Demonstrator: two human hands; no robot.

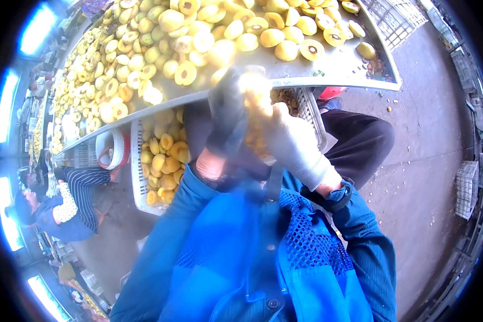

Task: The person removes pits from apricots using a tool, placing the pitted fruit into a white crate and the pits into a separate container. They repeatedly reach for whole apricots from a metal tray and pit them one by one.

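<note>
In front of my chest, just past the near edge of a metal table [306,81], my hands are close together. My left hand [228,110], in a dark glove, is closed, its fingers at the table's edge. My right hand [295,134], in a white knitted glove, is closed beside it. A yellowish, overexposed shape [256,92] shows between them; glare and blur hide what it is. Halved yellow peaches [185,73] lie heaped on the table, several cut side up with a reddish hollow or pit in the middle [312,49].
A white crate [136,182] of peach halves [163,163] stands below the table, left of my legs. Another crate [312,115] with brownish bits is beyond my right hand. A white and red bucket [111,149] and a seated person [72,209] are at left. Baskets [467,188] stand far right.
</note>
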